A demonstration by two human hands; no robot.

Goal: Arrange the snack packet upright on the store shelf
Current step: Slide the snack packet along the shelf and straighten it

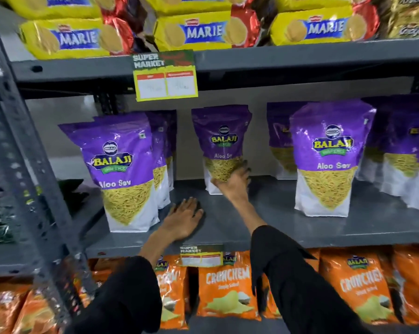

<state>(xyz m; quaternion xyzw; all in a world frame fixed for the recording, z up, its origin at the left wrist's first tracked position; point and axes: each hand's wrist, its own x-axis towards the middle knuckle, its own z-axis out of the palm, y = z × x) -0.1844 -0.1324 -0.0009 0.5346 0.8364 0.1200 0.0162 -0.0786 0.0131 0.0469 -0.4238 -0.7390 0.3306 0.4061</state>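
Observation:
A purple and white Aloo Sev snack packet (221,141) stands upright at the back middle of the grey metal shelf (264,213). My right hand (235,183) reaches in and presses against the packet's lower front, fingers spread on it. My left hand (183,219) lies flat, palm down, on the bare shelf board in front of that packet, holding nothing. Both arms wear black sleeves.
More Aloo Sev packets stand in rows at the left (124,172) and right (326,160). A price tag (165,75) hangs from the shelf above, which holds yellow Marie biscuit packs (203,30). Orange Crunchem packets (227,285) fill the shelf below. A perforated steel upright (23,153) stands at left.

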